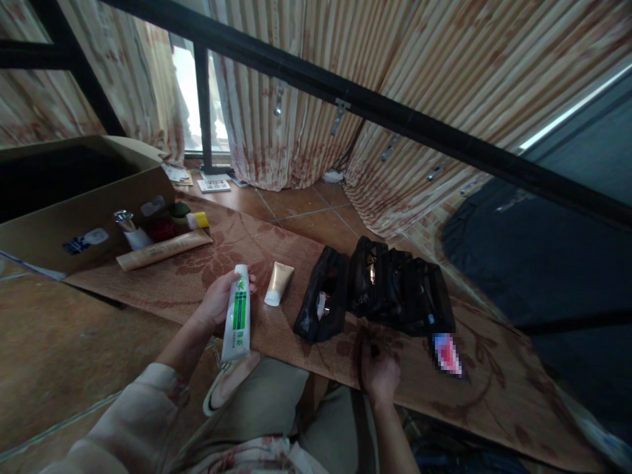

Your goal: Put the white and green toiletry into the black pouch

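Right now, at the far left, an open cardboard box (pixel 91 220) is sitting on the cloth-covered surface (pixel 165 299). Just beside it a silver-topped bottle (pixel 131 230), a dark red jar (pixel 162 230) and a yellow-capped item (pixel 198 220) are clustering, and a long beige tube (pixel 165 250) is lying in front of them.

Next along, the left hand (pixel 217 299) is gripping a white-and-green tube (pixel 238 319) — its grip is closing around the upper part, fingertips showing on the far side, while the flat end is hanging at the near edge. To its right, a small gold tube (pixel 280 283) is resting apart, its white cap pointing toward the person.

Further right, a black pouch (pixel 322 299) is standing open with something pale inside, and more black pouches (pixel 395 283) are crowding beside it. Below these, the right hand (pixel 380 372) is resting curled near the edge; whether its grip is holding anything, I cannot tell. A blurred pink item (pixel 448 355) is lying farthest right.

Judging by this, the step in hand is handling the white-and-green tube — the next move is calling for a steady hold and a path clear of the gold tube.
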`<state>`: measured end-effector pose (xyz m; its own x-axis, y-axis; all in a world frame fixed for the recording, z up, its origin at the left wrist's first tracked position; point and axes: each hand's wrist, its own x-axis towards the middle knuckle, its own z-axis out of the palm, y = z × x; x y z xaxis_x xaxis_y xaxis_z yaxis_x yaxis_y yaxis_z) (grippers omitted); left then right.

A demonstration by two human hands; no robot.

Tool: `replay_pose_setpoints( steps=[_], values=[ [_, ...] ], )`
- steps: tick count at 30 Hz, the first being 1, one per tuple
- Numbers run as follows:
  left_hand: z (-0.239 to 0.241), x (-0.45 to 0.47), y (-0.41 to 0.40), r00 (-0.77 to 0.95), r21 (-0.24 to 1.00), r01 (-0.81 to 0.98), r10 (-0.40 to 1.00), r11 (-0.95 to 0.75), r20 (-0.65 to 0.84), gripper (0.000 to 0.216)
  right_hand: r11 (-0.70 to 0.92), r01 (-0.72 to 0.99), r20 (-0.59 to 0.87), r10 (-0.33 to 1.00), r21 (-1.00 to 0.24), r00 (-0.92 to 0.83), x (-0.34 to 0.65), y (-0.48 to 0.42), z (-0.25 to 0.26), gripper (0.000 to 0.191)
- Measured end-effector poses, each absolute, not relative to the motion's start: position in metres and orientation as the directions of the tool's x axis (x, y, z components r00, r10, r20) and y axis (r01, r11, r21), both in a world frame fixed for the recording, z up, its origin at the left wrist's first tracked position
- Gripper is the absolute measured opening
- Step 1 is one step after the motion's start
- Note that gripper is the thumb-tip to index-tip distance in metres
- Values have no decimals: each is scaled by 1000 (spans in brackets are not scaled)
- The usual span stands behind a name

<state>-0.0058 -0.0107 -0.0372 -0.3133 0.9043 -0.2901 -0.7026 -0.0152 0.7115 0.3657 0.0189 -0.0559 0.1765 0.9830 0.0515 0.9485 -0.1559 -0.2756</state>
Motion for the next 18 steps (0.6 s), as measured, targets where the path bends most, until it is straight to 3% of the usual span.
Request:
replay_pose_setpoints(
  steps=[18],
  values=[
    [-35, -1, -10, -330, 744, -668, 902, -14, -279, 33, -126, 945, 82, 984, -302, 157, 366, 19, -56, 43]
  ],
)
